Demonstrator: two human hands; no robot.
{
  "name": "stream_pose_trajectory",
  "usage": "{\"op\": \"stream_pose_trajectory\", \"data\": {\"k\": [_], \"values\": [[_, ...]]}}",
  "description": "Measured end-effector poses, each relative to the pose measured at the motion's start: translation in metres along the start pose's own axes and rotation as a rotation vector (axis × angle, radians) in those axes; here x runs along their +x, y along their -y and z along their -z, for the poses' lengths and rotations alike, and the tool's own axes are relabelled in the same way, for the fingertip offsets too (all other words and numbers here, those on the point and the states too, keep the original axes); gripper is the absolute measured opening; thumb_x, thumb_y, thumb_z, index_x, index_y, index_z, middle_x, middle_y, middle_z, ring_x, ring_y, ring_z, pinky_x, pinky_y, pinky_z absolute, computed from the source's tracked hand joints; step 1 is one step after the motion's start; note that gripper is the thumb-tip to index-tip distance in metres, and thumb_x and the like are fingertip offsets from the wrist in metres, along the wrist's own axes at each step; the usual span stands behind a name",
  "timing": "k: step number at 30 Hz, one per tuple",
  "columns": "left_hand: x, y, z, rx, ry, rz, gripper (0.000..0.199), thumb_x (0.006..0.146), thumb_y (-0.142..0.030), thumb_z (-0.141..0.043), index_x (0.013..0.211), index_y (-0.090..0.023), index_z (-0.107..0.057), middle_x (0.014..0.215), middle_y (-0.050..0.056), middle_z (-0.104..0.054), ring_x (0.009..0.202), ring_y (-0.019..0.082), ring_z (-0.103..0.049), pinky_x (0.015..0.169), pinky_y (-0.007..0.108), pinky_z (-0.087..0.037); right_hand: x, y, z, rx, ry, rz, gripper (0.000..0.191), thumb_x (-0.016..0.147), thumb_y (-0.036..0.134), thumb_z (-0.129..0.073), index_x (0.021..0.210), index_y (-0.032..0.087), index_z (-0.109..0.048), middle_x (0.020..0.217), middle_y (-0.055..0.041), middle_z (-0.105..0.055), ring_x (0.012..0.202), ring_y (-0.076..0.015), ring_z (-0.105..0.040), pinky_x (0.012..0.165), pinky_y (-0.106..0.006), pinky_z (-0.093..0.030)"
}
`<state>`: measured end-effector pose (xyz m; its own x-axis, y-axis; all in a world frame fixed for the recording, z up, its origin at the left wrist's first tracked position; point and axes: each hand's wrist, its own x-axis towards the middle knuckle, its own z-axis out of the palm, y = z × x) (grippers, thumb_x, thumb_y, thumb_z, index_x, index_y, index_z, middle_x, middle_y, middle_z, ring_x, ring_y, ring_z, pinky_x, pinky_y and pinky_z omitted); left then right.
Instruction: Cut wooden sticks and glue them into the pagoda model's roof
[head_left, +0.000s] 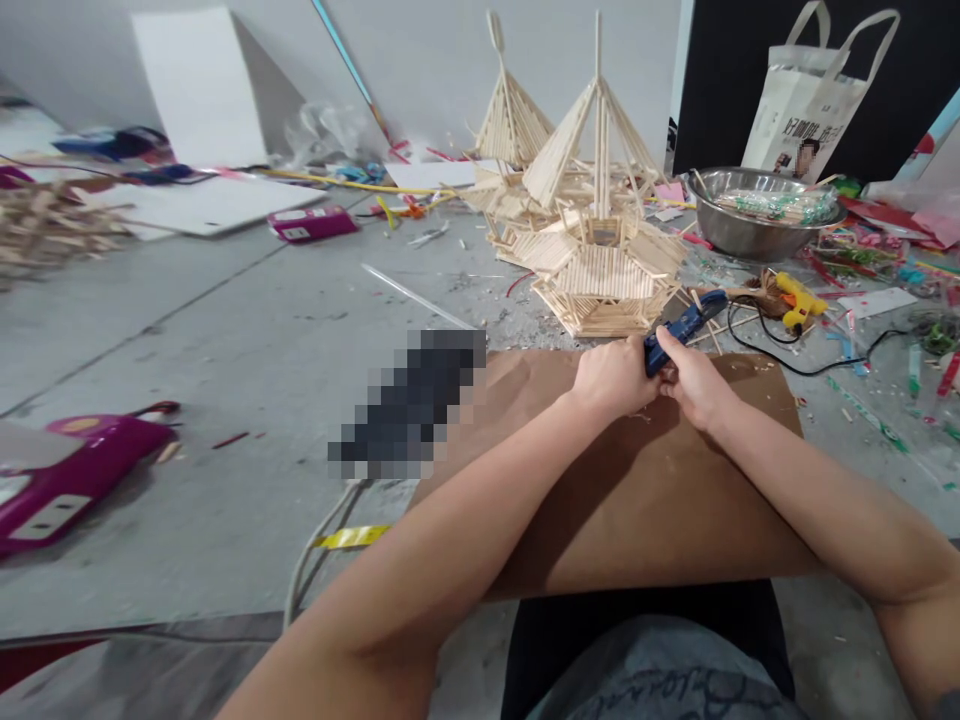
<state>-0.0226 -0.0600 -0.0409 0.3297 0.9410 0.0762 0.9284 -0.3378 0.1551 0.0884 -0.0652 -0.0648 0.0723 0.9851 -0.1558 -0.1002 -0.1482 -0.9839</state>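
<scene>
Both hands meet over the brown board, near its far edge. A blue hand tool (686,332) slants up and away to the right from between them; its exact kind is unclear. My right hand (696,385) is closed around the tool's near end, thumb along its side. Pressed up against it, my left hand (613,378) is closed in a fist; its fingertips and anything inside them are hidden. Just beyond stands a model pavilion of thin wooden sticks (606,272), with a pointed roof frame and tall centre post.
Under my forearms lies the brown board (645,500). Left of it are a pixelated dark object (412,405) and a purple power strip (82,470). A yellow glue gun (799,302), its cord, a metal bowl (739,222) and scraps lie to the right.
</scene>
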Motion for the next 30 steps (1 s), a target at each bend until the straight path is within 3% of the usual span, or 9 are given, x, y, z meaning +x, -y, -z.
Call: {"op": "stream_pose_trajectory", "data": {"k": [2, 4, 6, 8, 11, 14, 22, 30], "values": [[0.001, 0.004, 0.002, 0.009, 0.014, 0.014, 0.039, 0.073, -0.044, -0.042, 0.093, -0.013, -0.056, 0.086, 0.014, -0.066, 0.081, 0.030, -0.064, 0.068, 0.039, -0.050, 0.000, 0.018, 0.018, -0.468, 0.082, -0.024, 0.046, 0.065, 0.062, -0.052, 0.053, 0.018, -0.054, 0.050, -0.0030, -0.054, 0.050, -0.0143, -0.051, 0.049, -0.028, -0.038], [0.001, 0.006, 0.003, 0.022, 0.031, 0.018, 0.038, 0.071, -0.042, -0.044, 0.092, -0.013, -0.056, 0.086, 0.014, -0.066, 0.080, 0.029, -0.064, 0.068, 0.039, -0.050, 0.000, 0.036, 0.039, -0.982, -0.026, 0.148, 0.045, 0.063, 0.059, -0.057, 0.045, 0.018, -0.053, 0.049, -0.0049, -0.053, 0.053, -0.0158, -0.051, 0.051, -0.029, -0.035], [0.002, 0.007, 0.003, 0.035, 0.046, 0.011, 0.036, 0.069, -0.040, -0.046, 0.092, -0.013, -0.056, 0.085, 0.014, -0.066, 0.080, 0.029, -0.064, 0.067, 0.039, -0.050, 0.001, 0.049, 0.056, -1.254, -0.164, 0.248, 0.041, 0.066, 0.057, -0.054, 0.053, 0.019, -0.059, 0.056, -0.0063, -0.058, 0.058, -0.0178, -0.053, 0.053, -0.029, -0.033], [0.002, 0.007, 0.002, 0.042, 0.048, 0.002, 0.036, 0.068, -0.040, -0.046, 0.091, -0.014, -0.057, 0.085, 0.014, -0.066, 0.079, 0.029, -0.064, 0.067, 0.039, -0.050, 0.003, 0.053, 0.065, -1.374, -0.234, 0.284, 0.036, 0.070, 0.054, -0.053, 0.067, 0.020, -0.064, 0.069, -0.0078, -0.063, 0.064, -0.0197, -0.056, 0.054, -0.029, -0.033], [0.003, 0.007, 0.001, 0.052, 0.037, -0.001, 0.037, 0.067, -0.039, -0.046, 0.091, -0.014, -0.057, 0.084, 0.014, -0.066, 0.079, 0.030, -0.064, 0.066, 0.039, -0.051, 0.009, 0.045, 0.068, -1.435, -0.116, 0.298, 0.029, 0.076, 0.042, -0.049, 0.079, 0.019, -0.066, 0.081, -0.0097, -0.066, 0.073, -0.0207, -0.058, 0.057, -0.028, -0.034], [0.003, 0.006, 0.002, 0.057, 0.038, -0.003, 0.036, 0.067, -0.038, -0.046, 0.090, -0.013, -0.058, 0.083, 0.014, -0.066, 0.078, 0.030, -0.064, 0.066, 0.039, -0.051, 0.016, 0.036, 0.065, -1.404, -0.008, 0.289, 0.028, 0.080, 0.032, -0.043, 0.080, 0.019, -0.067, 0.081, -0.0094, -0.067, 0.076, -0.0200, -0.060, 0.061, -0.027, -0.035], [0.003, 0.006, 0.002, 0.051, 0.033, -0.004, 0.036, 0.066, -0.038, -0.046, 0.089, -0.013, -0.058, 0.083, 0.014, -0.067, 0.078, 0.031, -0.064, 0.066, 0.040, -0.051, 0.023, 0.031, 0.067, -1.330, -0.018, 0.270, 0.030, 0.081, 0.030, -0.043, 0.070, 0.017, -0.068, 0.068, -0.0076, -0.067, 0.072, -0.0187, -0.061, 0.060, -0.025, -0.035], [0.005, 0.007, 0.000, 0.072, 0.037, -0.006, 0.037, 0.068, -0.039, -0.045, 0.091, -0.013, -0.057, 0.085, 0.014, -0.066, 0.079, 0.030, -0.064, 0.067, 0.040, -0.050, 0.025, 0.029, 0.068, -1.266, 0.005, 0.259, 0.028, 0.081, 0.029, -0.045, 0.073, 0.017, -0.068, 0.068, -0.0067, -0.067, 0.068, -0.0167, -0.061, 0.061, -0.024, -0.036]]}}
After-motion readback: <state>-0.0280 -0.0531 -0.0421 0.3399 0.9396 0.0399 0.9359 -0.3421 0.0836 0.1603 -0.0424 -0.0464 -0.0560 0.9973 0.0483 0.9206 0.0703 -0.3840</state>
